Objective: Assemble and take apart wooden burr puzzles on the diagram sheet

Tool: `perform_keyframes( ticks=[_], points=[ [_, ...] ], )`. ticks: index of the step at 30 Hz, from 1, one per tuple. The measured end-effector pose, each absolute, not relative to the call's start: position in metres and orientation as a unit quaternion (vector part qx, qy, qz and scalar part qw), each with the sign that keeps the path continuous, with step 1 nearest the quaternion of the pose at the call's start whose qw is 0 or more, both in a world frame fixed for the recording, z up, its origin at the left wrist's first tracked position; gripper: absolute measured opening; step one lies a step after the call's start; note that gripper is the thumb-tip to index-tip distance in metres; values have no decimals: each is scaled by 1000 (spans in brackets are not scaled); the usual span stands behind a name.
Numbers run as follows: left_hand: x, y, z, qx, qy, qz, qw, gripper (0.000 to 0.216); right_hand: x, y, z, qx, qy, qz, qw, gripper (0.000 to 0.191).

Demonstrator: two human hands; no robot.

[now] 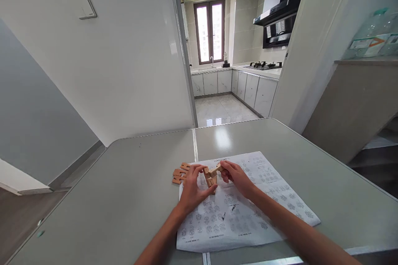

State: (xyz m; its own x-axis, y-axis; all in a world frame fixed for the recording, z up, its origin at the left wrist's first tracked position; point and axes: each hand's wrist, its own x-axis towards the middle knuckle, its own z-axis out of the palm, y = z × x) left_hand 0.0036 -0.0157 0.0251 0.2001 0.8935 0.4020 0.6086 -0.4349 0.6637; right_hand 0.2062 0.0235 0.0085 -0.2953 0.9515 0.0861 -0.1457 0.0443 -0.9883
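My left hand (pixel 194 192) is closed around a small assembly of notched wooden puzzle pieces (pixel 211 181), thumb at its near end and fingers along the far side. In my right hand (pixel 234 176) a lighter wooden puzzle piece (pixel 215 170) is pinched between thumb and fingertips. Its left end meets the assembly; whether it is slotted in I cannot tell. Left of my left hand, several loose notched wooden pieces (pixel 178 176) lie partly beneath the fingers. Under both hands spreads a printed paper sheet (pixel 236 223) covered in small diagrams.
The grey table (pixel 149 207) has a seam down its middle and a metal-trimmed edge. Beyond it, a doorway opens onto a kitchen with white cabinets (pixel 245 87) and a gas hob (pixel 264 65). Large plastic bottles (pixel 373 35) stand on a ledge at right.
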Motion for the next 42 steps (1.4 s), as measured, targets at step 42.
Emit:
perform_keyframes(
  ticks=[42],
  points=[
    [2, -15, 9, 837, 433, 291, 164, 71, 200, 11, 1, -498, -745, 289, 338, 28]
  ],
)
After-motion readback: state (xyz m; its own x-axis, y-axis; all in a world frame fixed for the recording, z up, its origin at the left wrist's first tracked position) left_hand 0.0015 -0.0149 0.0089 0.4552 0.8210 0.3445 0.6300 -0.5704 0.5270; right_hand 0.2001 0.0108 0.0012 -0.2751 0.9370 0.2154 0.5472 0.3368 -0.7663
